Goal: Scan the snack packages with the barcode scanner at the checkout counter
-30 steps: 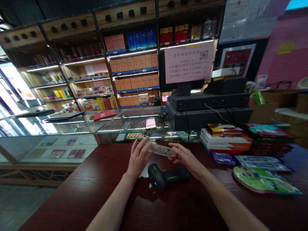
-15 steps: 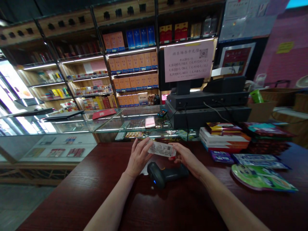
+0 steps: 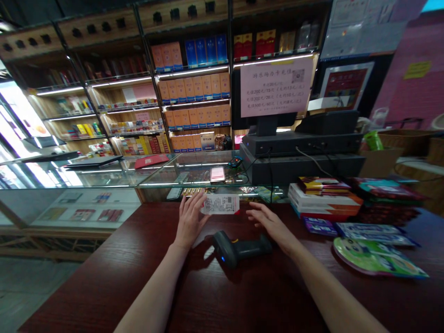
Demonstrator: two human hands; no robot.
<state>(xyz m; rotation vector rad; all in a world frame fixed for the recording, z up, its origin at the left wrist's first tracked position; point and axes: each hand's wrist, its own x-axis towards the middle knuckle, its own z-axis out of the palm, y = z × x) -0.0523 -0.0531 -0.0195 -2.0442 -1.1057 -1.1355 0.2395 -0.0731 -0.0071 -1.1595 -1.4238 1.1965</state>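
My left hand point(image 3: 190, 221) grips the left end of a small white box point(image 3: 222, 204) with dark print, a barcode and a red corner. The box is held above the dark red wooden counter point(image 3: 138, 277), its printed side facing me. To its right, my right hand point(image 3: 266, 223) is off the box, fingers apart and holding nothing. Between my forearms a black barcode scanner point(image 3: 239, 249) lies on the counter, a small blue light lit on its head. A small whitish item point(image 3: 209, 252) lies just left of the scanner head; I cannot make out its kind.
Stacked boxes point(image 3: 322, 201) and snack packets stand at the right, with a green packet point(image 3: 378, 256) nearer me. Beyond the counter are a glass display case point(image 3: 194, 169) and a black register point(image 3: 301, 162) with a monitor bearing a pink sign point(image 3: 274, 88). Stocked shelves line the back.
My right hand has let go of the box's right end and opened. The box has moved left in my left hand and now sits more level.
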